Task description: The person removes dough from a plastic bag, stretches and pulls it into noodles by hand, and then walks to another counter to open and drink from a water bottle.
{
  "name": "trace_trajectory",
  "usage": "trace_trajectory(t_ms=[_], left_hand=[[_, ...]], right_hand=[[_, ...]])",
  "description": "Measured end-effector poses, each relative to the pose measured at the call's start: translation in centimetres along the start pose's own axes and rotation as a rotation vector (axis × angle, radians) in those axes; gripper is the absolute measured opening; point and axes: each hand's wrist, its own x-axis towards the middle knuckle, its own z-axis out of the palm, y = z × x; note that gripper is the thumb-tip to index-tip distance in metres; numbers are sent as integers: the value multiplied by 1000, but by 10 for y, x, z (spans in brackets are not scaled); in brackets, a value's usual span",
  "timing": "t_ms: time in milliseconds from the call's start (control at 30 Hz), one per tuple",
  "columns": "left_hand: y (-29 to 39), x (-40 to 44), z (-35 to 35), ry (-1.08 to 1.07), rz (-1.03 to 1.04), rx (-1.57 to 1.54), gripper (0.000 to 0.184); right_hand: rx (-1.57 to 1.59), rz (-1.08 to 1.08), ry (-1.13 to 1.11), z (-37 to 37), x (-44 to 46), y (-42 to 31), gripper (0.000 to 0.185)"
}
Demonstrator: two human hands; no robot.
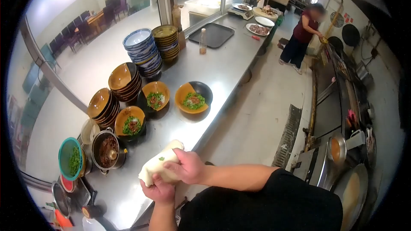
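A smooth log of pale dough point(155, 162) with a bit of green leaf stuck on it is held at the counter's edge. My left hand point(159, 189) grips its lower end from below, fingers partly hidden behind it. Higher up, my right hand point(188, 167) is closed on the dough's near side, thumb on top. Beyond it on the steel counter stand three black-and-amber bowls point(193, 98) with chopped greens and a reddish-brown topping. To the left are a metal pot point(108, 149) of dark brown sauce and a teal basket point(71, 158) of chopped greens.
Stacked amber bowls point(124, 79) and blue-white bowls point(141, 51) line the window side. A bottle point(203, 42) stands by a black tray point(212, 35). Across the aisle, a person in dark red point(302, 32) works at the stove. Right of me are a ladle point(336, 149) and a wok point(353, 192).
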Motion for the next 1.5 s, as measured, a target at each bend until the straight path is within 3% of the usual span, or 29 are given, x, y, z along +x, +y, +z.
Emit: trace_trajectory(t_ms=[233, 267, 333, 367, 400, 433, 467, 500, 567, 633, 667, 700, 733, 767, 800, 867, 933, 1400, 1467, 1500], left_hand=[[2, -36, -64, 53, -136, 32, 25], [4, -38, -67, 52, -141, 29, 25], [10, -38, -69, 39, -555, -135, 30], [0, -43, -68, 144, -839, -673, 38], [-1, -49, -68, 143, -837, -674, 38], [0, -56, -66, 79, -964, -688, 41], [2, -60, -66, 11, -1087, -700, 44], [9, -62, -69, -103, -1043, -638, 44], [9, -65, -70, -107, -972, -628, 43], [14, -71, -66, -110, -900, -620, 42], [20, -77, -59, -96, -719, -385, 40], [25, -83, -54, -79, -533, -151, 38], [21, -89, -46, -76, -530, -150, 38], [13, -96, -37, -96, -255, -135, 38], [16, -99, -27, -116, 20, -119, 38], [29, -96, -15, -130, 14, -87, 37], [38, -91, -7, -254, -181, 35, 27], [66, -85, 31, -290, -213, 45, 20], [75, -79, 33, -359, -317, -226, 21], [76, -78, 29, -414, -339, -332, 21]], right_hand=[[-99, 295, 4, 25, -59, -13, 29], [29, 347, 53, 27, -65, -11, 29], [160, 401, 104, 34, -73, -11, 28], [472, 605, 233, 36, -72, -13, 28], [788, 801, 361, 38, -72, -13, 28], [1023, 842, 343, 35, -77, -7, 31], [1023, 836, 339, 33, -82, -5, 31], [961, 903, 258, 31, -87, -3, 31], [898, 970, 176, 35, -99, 0, 30], [565, 730, 17, 43, -110, -2, 29], [564, 727, 14, 42, -112, -4, 29], [267, 584, 53, 41, -112, -16, 29], [-25, 434, 90, 40, -112, -26, 30], [-105, 289, 164, 42, -115, -32, 32], [-105, 289, 163, 34, -116, -33, 32], [-289, 331, 141, 13, -111, -34, 27], [-215, 311, 195, -6, -114, -33, 27], [83, 357, 433, -103, -139, -48, 22], [-25, 343, 327, -115, -152, -65, 39], [-26, 342, 328, -115, -167, -59, 39]])
